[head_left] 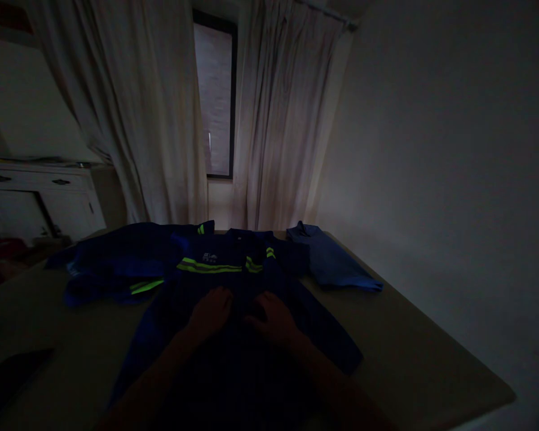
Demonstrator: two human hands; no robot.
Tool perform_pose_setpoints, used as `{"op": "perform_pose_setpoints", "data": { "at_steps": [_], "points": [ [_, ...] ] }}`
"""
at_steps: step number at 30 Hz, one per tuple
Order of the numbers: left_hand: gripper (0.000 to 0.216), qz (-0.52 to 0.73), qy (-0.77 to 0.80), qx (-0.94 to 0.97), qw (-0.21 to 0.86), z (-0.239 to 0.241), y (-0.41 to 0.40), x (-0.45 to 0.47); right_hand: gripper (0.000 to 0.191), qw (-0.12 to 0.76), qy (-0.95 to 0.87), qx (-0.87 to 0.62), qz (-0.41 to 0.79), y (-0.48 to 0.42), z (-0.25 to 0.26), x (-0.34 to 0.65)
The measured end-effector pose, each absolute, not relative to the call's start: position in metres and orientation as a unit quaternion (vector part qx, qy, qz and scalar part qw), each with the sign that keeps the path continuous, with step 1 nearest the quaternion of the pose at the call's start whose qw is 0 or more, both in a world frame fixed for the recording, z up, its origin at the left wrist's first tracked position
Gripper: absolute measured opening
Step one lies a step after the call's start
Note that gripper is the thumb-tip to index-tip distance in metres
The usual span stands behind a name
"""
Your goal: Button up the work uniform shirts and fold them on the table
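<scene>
Here we are at a dim tabletop (422,359), and right in the middle lies the dark blue jacket (239,281), spread out with its collar (251,234) at the far side and its bright reflective band (211,267) running across the chest. 2 hands are over it, side by side, just below that band. The left hand (212,308) has its fingers bent down towards the cloth; the right hand (273,316) shows its thumb parted from the fingers, with a dark gap between. Is either pinching fabric? In this gloom I can't tell.

Now the cloth itself: it looks soft and floppy, probably light, nothing fragile about it, though the band may be a touch stiffer. A single-point grip would likely let it sag and crease, so 2 wide holds look best, at the shoulders or along opposite edges. The right sleeve (335,335) angles out over the tabletop, a handy place to pinch.

Flanking it, a rumpled dark blue garment (117,257) sits to the left, and a paler blue garment (335,257) lies to the right.
</scene>
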State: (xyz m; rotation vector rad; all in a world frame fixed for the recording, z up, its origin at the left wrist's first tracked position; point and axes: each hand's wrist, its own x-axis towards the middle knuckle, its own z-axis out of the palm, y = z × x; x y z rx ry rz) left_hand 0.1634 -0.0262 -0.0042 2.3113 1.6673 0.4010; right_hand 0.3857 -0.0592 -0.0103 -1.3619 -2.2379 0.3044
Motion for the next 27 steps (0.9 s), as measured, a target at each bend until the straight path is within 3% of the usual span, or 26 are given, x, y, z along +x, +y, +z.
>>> {"op": "perform_pose_setpoints", "data": {
  "at_steps": [3, 6, 8, 12, 15, 19, 22, 27],
  "points": [
    [0.033, 0.194, 0.537, 0.805, 0.161, -0.015, -0.047, 0.160, 0.045, 0.223, -0.837, -0.485, 0.122, -0.073, -0.005, 0.372],
    [0.034, 0.214, 0.518, 0.810, 0.173, -0.030, -0.055, 0.155, 0.024, 0.205, -0.824, -0.511, 0.136, -0.070, -0.008, 0.361],
    [0.033, 0.221, 0.515, 0.806, 0.192, -0.033, -0.054, 0.153, 0.017, 0.231, -0.799, -0.526, 0.177, -0.064, -0.012, 0.359],
    [0.030, 0.198, 0.529, 0.796, 0.217, -0.030, -0.053, 0.156, 0.024, 0.314, -0.760, -0.517, 0.238, -0.056, -0.016, 0.362],
    [0.036, 0.181, 0.524, 0.815, 0.169, -0.029, -0.056, 0.160, 0.025, 0.331, -0.775, -0.488, 0.226, -0.060, -0.016, 0.362],
    [0.046, 0.216, 0.503, 0.821, 0.161, -0.035, -0.060, 0.163, 0.013, 0.313, -0.785, -0.493, 0.207, -0.067, -0.013, 0.359],
    [0.040, 0.228, 0.491, 0.820, 0.183, -0.035, -0.061, 0.164, 0.026, 0.287, -0.781, -0.521, 0.191, -0.068, -0.014, 0.359],
    [0.030, 0.230, 0.508, 0.809, 0.183, -0.025, -0.063, 0.168, 0.019, 0.278, -0.784, -0.533, 0.156, -0.067, -0.019, 0.359]
  ]
}}
